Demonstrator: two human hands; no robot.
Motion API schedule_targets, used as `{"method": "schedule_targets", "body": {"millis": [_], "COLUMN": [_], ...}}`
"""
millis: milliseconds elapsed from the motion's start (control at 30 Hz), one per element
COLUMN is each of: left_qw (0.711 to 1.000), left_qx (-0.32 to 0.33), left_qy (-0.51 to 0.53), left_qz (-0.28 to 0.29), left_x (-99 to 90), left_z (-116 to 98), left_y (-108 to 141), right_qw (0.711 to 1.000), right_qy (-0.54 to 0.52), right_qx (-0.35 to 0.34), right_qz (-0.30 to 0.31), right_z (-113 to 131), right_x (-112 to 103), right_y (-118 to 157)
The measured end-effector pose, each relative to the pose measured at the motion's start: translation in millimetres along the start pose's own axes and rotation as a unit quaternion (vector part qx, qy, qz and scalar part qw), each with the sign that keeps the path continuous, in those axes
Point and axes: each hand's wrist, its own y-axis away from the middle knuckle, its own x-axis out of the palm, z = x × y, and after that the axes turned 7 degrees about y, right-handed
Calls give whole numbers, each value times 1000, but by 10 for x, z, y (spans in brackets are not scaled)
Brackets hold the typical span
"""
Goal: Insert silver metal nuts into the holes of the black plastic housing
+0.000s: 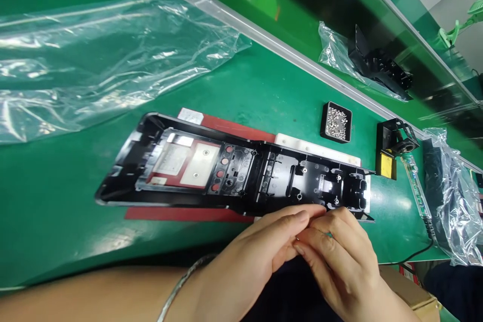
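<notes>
My left hand (260, 249) is cupped, its fingers pressed together and curled around the fingertips of the other hand. Opposite it, my right hand (341, 251) is closed in a pinch against the left palm. Whatever lies between the fingers is hidden or too small to name. Just beyond both hands, a long black plastic housing (260, 181) lies with its inside facing up. It has a rectangular window at the left and screw posts at the right. Under it are a red board (188, 214) and a white block (317, 148).
A black box of small metal screws (337, 123) stands behind the housing. To the right are a soldering iron stand (396, 136), a clear-handled tool (415, 183) with a cable, and a bagged black part (449, 201). Clear plastic sheeting (113, 60) covers the left. Another bagged part (381, 65) lies on the shelf.
</notes>
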Motion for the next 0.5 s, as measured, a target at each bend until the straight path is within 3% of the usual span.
{"method": "schedule_targets", "body": {"millis": [233, 367, 500], "left_qw": [998, 995, 958], "left_qx": [-10, -28, -44], "left_qy": [-52, -69, -243], "left_qz": [-25, 63, 145], "left_x": [-8, -1, -1], "left_z": [4, -35, -102], "left_y": [14, 28, 57], "right_qw": [999, 999, 999], "right_qy": [27, 25, 19], "right_qx": [-38, -22, -13], "right_qz": [23, 2, -42], "right_z": [-4, -43, -164], "right_x": [-77, -177, -155], "right_y": [0, -18, -127]}}
